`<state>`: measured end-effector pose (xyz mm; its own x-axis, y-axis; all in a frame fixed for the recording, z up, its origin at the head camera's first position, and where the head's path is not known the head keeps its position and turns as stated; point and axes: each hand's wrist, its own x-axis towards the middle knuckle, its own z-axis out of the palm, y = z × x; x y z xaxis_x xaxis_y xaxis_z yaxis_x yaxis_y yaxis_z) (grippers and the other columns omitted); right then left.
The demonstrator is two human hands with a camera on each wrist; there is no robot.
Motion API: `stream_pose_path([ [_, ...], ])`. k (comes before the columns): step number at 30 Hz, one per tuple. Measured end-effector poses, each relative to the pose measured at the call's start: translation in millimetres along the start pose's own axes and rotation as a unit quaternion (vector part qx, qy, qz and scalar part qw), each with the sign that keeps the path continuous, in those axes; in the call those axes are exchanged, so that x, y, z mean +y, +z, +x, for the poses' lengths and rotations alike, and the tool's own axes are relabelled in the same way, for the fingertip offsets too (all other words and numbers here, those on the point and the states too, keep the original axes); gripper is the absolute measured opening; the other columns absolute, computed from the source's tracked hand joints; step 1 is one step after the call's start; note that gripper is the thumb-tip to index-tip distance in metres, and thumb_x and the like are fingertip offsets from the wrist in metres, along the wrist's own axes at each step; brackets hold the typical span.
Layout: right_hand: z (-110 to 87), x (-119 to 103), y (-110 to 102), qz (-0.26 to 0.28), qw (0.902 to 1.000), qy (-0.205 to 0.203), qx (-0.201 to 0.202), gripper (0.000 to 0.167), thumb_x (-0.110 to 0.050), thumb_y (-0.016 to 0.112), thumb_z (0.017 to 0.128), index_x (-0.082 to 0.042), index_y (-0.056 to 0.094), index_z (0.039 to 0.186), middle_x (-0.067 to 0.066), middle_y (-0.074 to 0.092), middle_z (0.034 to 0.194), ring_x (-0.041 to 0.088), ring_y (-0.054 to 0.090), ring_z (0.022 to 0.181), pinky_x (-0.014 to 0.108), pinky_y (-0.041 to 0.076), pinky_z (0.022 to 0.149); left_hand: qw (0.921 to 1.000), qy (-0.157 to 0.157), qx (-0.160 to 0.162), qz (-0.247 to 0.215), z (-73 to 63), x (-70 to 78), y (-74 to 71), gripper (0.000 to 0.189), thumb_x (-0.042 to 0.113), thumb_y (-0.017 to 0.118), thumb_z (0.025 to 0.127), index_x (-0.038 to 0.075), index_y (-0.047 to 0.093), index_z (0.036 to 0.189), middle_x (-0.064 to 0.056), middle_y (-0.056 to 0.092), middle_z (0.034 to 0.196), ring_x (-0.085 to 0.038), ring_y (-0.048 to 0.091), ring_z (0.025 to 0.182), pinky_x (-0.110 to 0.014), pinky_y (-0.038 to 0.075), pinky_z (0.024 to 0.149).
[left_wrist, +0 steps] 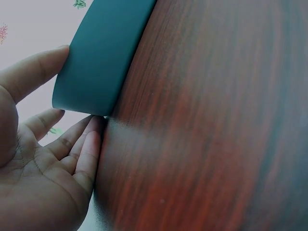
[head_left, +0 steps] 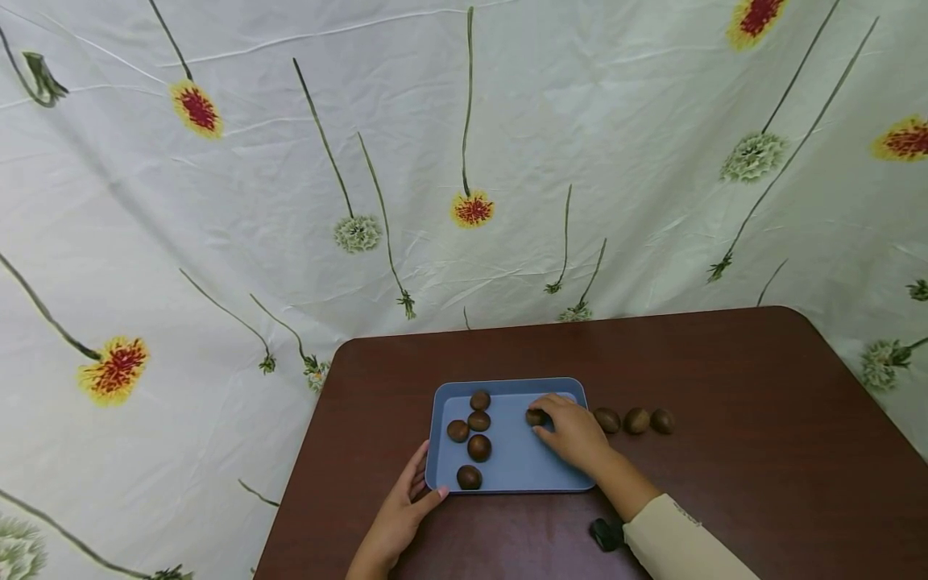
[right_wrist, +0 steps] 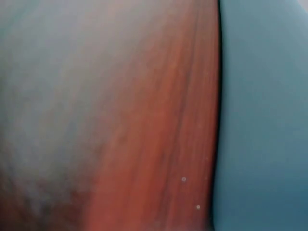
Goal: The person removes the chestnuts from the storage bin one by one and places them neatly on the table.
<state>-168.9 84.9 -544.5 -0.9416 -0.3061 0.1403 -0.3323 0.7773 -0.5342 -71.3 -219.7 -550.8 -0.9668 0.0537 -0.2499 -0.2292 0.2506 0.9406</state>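
Observation:
A shallow blue tray (head_left: 515, 479) lies on the table. My left hand (head_left: 399, 511) holds its near left corner, thumb at the front rim and fingers along the left side. The left wrist view shows that hand (left_wrist: 48, 168) with thumb and fingertips against the tray wall (left_wrist: 98, 62). Over the tray's right half, my right hand (head_left: 576, 435) pinches a brown, round, nut-like thing (head_left: 535, 417) between thumb and fingers. Several similar brown nuts (head_left: 479, 448) sit in the tray's left part. In the right wrist view only the tray's side (right_wrist: 264, 120) and table show; the hand is hidden.
Three more brown nuts (head_left: 636, 420) lie in a row on the dark wooden table (head_left: 761, 483), right of the tray. A small black object (head_left: 605, 534) is beside the right sleeve (head_left: 681, 540). A white flowered cloth (head_left: 406, 161) hangs behind the table.

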Motion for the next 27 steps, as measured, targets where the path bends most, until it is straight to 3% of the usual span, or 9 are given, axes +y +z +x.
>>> stream_pose_path([
  [9, -0.9, 0.2, 1.4, 0.014, 0.9998, 0.01, 0.005, 0.031, -0.026, 0.074, 0.094, -0.018, 0.07, 0.123, 0.002, 0.068, 0.126, 0.026, 0.064, 0.119, 0.047, 0.053, 0.098, 1.0, 0.0, 0.001, 0.0, -0.7, 0.3, -0.2, 0.085, 0.024, 0.076, 0.092, 0.023, 0.027, 0.161, -0.018, 0.041, 0.157, -0.035, 0.042, 0.142, -0.057, 0.033, 0.116],
  [20, 1.2, 3.6, -7.7, 0.142, 0.9885, 0.01, 0.051, 0.033, -0.023, 0.072, 0.096, -0.011, 0.069, 0.126, 0.002, 0.069, 0.112, 0.021, 0.066, 0.105, 0.044, 0.054, 0.092, 1.0, 0.0, 0.001, -0.001, -1.6, 1.0, 1.1, 0.084, 0.024, 0.075, 0.092, 0.025, 0.026, 0.161, -0.019, 0.039, 0.159, -0.037, 0.041, 0.144, -0.058, 0.033, 0.117],
  [27, -2.4, 5.8, -15.5, 0.208, 0.9759, 0.035, 0.056, 0.036, -0.024, 0.07, 0.097, -0.012, 0.066, 0.131, 0.003, 0.069, 0.118, 0.022, 0.067, 0.105, 0.038, 0.057, 0.089, 1.0, 0.001, -0.003, 0.003, -2.1, 1.3, 1.3, 0.084, 0.026, 0.075, 0.093, 0.026, 0.026, 0.161, -0.02, 0.038, 0.159, -0.039, 0.04, 0.144, -0.059, 0.032, 0.117],
])
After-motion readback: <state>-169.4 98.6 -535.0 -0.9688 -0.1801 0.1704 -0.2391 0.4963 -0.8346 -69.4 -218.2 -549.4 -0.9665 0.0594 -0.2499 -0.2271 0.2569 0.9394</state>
